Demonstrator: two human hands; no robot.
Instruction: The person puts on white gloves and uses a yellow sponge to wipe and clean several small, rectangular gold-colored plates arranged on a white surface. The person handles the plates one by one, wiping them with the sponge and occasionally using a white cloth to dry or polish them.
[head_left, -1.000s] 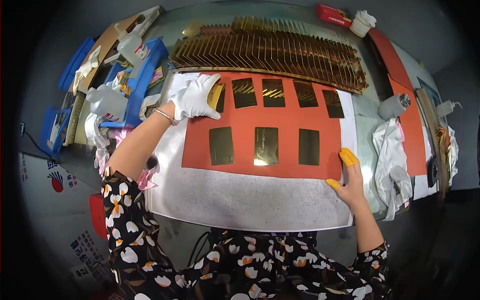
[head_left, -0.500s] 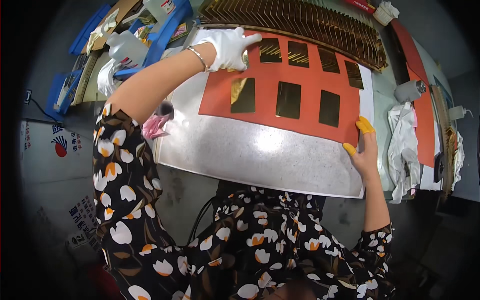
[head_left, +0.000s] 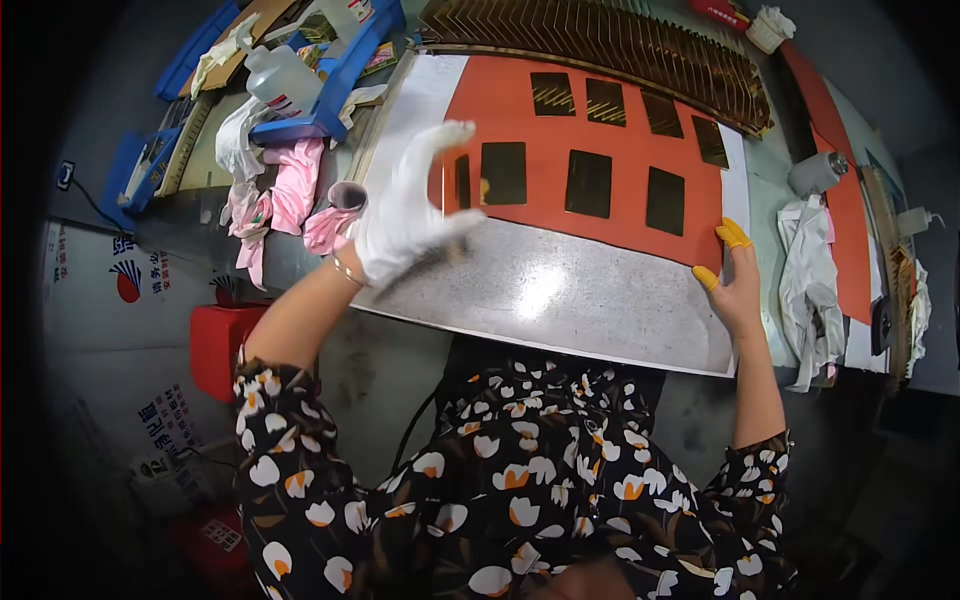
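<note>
Seven dark rectangular cards lie on orange mat; white-gloved left hand, nine o'clock, half-open, hold unclear; yellow-tipped right hand, four o'clock, spread, empty.

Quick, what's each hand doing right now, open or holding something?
Left hand: curved, a dark card between thumb and fingers; whether it's gripped cannot be told.
Right hand: open at the orange mat's lower right corner.

Seven dark, glossy rectangular cards are lying flat on red sheeting; an eighth card is showing narrowly leftward.
</note>
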